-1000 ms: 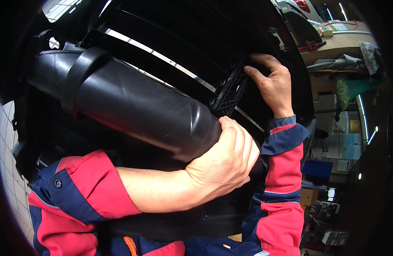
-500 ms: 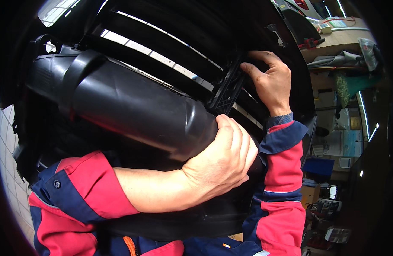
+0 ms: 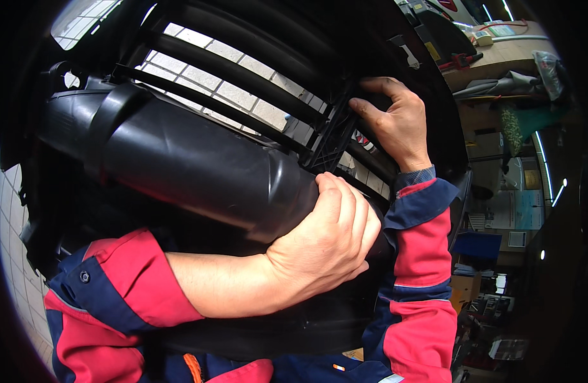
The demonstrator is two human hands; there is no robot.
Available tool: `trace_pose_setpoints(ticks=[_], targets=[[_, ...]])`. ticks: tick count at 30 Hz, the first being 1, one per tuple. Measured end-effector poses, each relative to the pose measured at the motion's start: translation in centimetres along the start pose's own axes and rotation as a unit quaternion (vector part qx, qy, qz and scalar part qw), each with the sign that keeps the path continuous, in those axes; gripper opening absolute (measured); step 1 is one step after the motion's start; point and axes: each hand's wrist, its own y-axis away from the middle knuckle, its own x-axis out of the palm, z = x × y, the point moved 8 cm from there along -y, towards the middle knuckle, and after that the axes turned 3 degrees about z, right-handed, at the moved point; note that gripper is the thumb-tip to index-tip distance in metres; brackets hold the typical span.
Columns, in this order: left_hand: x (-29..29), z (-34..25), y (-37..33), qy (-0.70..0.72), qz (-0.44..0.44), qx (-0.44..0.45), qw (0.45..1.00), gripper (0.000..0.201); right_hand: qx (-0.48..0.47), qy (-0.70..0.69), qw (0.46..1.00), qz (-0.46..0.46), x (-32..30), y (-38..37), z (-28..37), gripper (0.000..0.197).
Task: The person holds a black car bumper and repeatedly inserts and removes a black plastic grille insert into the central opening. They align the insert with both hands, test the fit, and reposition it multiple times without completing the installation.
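A large black plastic housing (image 3: 192, 159), shaped like a rounded duct with a raised band, crosses the view from the left to the middle. My left hand (image 3: 326, 236) curls over its right end, fingers together and thumb hidden. Behind the housing lie several long black slats (image 3: 236, 73), with gaps that let light tiles show through. They meet a ribbed black bracket (image 3: 335, 131) at their right side. At the bracket's far end, my right hand (image 3: 396, 121) is closed on its edge between thumb and fingers; the fingertips are partly hidden in shadow.
A big black panel (image 3: 428, 115) with a cut-out surrounds the slats on the right. Beyond it, a bench (image 3: 514, 51) carries grey cloth (image 3: 505, 84) and a clear plastic bag (image 3: 548, 76). Shelving with a blue bin (image 3: 478, 246) stands further right.
The gaps between the slats have become much wider, so more tiles show through. My right hand has shifted slightly to the left; my left hand keeps its hold on the housing.
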Motion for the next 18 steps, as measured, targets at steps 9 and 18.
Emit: trace_pose_setpoints(ticks=[9,18], targets=[[0.01,0.33,0.19,0.012,-0.004,-0.002,1.000,0.097,0.032,0.042,0.997,-0.062,-0.55,-0.14,-0.26,0.039],[0.32,0.22,0.18,0.016,0.000,0.001,1.000,0.097,0.046,0.077,0.994,-0.065,-0.05,-0.16,-0.24,0.036]])
